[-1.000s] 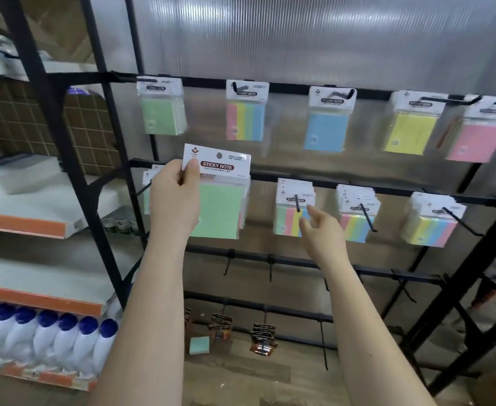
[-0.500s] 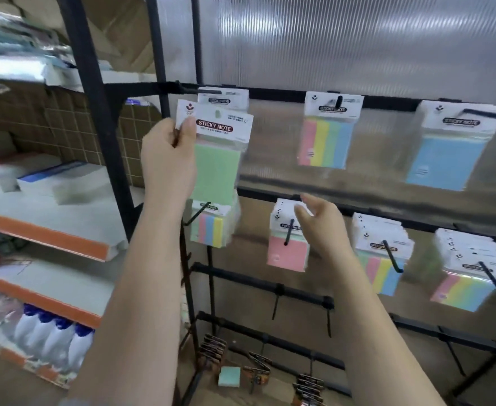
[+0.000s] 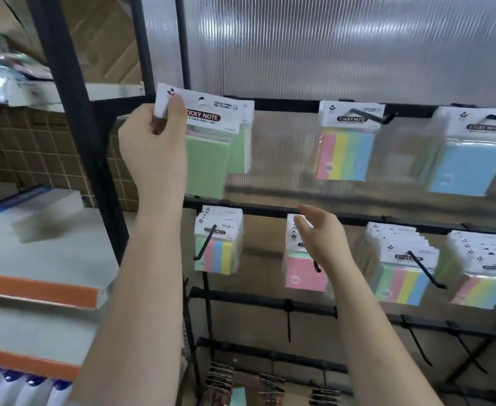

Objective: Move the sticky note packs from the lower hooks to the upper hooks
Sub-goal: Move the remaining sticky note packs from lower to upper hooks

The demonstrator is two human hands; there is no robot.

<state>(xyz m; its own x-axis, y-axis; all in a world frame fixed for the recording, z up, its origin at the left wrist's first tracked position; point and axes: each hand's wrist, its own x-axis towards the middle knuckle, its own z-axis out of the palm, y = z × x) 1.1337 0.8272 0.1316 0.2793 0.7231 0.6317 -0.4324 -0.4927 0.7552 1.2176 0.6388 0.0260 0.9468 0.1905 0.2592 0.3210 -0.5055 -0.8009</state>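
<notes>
Now I'm pinching the green sticky-note pack's white card header [image 3: 211,112] in my left hand [image 3: 153,148], hanging it. Its hole needs threading onto the upper hook behind my fingers [image 3: 176,112]; my right hand [image 3: 320,232] is hovering loosely spread, empty.

left hand [image 3: 153,148] raised, fingers [image 3: 175,112] pinched closed, right hand [image 3: 323,238] lower, fingers loosely spread
</notes>
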